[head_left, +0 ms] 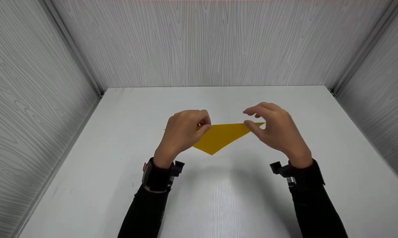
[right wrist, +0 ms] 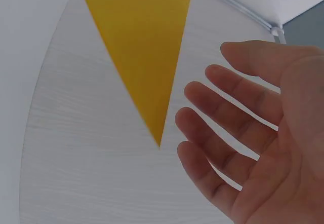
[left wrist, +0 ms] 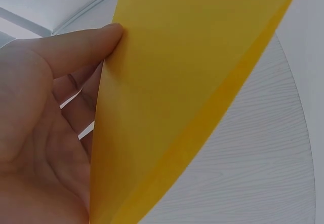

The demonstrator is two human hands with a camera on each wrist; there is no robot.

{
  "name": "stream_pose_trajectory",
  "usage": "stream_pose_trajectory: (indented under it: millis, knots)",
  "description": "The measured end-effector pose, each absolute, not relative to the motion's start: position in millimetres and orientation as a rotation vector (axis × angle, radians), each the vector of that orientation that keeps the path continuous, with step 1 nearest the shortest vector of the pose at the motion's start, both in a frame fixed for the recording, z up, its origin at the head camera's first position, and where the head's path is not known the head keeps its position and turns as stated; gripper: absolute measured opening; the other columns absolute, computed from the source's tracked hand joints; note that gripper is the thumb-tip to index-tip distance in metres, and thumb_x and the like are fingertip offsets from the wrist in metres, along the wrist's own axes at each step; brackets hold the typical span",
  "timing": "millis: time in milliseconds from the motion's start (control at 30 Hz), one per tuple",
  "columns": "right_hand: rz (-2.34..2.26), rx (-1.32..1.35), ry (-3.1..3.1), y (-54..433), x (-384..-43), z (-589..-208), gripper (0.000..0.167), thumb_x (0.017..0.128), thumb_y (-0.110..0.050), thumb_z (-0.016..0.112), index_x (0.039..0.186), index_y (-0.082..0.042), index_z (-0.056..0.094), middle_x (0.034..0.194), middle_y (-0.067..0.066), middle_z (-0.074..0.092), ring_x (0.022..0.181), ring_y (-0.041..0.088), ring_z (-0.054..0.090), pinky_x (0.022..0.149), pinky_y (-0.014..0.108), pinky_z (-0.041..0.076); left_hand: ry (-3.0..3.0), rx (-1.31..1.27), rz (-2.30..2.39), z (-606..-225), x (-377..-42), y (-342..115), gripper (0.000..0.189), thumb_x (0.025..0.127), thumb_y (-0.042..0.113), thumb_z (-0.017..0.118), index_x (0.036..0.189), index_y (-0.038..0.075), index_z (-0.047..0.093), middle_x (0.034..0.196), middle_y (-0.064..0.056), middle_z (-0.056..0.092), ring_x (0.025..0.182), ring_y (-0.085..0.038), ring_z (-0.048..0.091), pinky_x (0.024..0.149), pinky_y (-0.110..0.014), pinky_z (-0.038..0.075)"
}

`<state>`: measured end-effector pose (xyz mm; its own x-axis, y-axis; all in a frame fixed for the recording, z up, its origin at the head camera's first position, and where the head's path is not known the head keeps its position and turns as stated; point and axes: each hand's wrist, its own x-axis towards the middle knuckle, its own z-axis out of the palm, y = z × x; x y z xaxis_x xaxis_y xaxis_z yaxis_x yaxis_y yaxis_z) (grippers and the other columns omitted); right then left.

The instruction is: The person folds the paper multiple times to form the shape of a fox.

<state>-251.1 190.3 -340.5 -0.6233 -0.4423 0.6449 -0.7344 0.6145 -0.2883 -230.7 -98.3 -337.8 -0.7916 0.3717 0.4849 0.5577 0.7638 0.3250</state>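
A yellow sheet of paper (head_left: 223,135), folded into a triangle, is held up over the white table with its long edge at the top and a corner pointing down. My left hand (head_left: 185,129) pinches it by the top edge; in the left wrist view the thumb (left wrist: 96,44) lies on the near face and the other fingers are partly hidden behind the paper. Two layers show along the slanting edge. My right hand (head_left: 275,127) is beside the paper's right tip, fingers loosely bent. In the right wrist view these fingers (right wrist: 228,117) stand apart from the paper.
The white table (head_left: 126,198) is bounded by a wood-grain panel at the back (head_left: 199,43), one on the left (head_left: 23,99) and one on the right (head_left: 380,82). Each wrist wears a black strap with a small camera mount. Shadows of the arms fall on the table.
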Motion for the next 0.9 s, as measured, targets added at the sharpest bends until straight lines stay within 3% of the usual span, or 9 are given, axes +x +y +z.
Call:
stream_pose_trajectory:
  millis: [400, 733, 900]
  knots:
    - [0.669, 1.083, -2.329, 160.1, -247.4, -357.1, 0.007, 0.092, -0.006, 0.083, 0.094, -0.009, 0.077, 0.088, 0.002, 0.074, 0.079, 0.018, 0.066, 0.073, 0.031, 0.058, -2.523, -0.816, -0.627, -342.6, -229.6, -82.7, 0.010, 0.097, 0.012, 0.076, 0.089, 0.016, 0.073, 0.082, 0.004, 0.072, 0.071, -0.011, 0.062, 0.065, -0.027, 0.051]
    - [0.701, 1.111, -2.355, 153.1, -242.0, -356.2, 0.008, 0.092, -0.003, 0.081, 0.088, -0.009, 0.077, 0.083, 0.000, 0.073, 0.074, 0.014, 0.063, 0.069, 0.028, 0.057, -2.504, -0.873, -0.623, -345.7, -231.1, -77.8, 0.003, 0.098, 0.017, 0.076, 0.100, 0.015, 0.077, 0.090, 0.003, 0.076, 0.079, -0.016, 0.066, 0.071, -0.030, 0.052]
    - [0.702, 1.104, -2.343, 148.7, -238.6, -355.9, 0.007, 0.092, -0.004, 0.082, 0.088, -0.009, 0.078, 0.080, 0.000, 0.073, 0.070, 0.013, 0.062, 0.066, 0.027, 0.055, -2.463, -0.894, -0.598, -348.5, -230.6, -70.6, 0.004, 0.099, 0.019, 0.074, 0.098, 0.017, 0.077, 0.087, 0.005, 0.075, 0.076, -0.015, 0.064, 0.070, -0.028, 0.050]
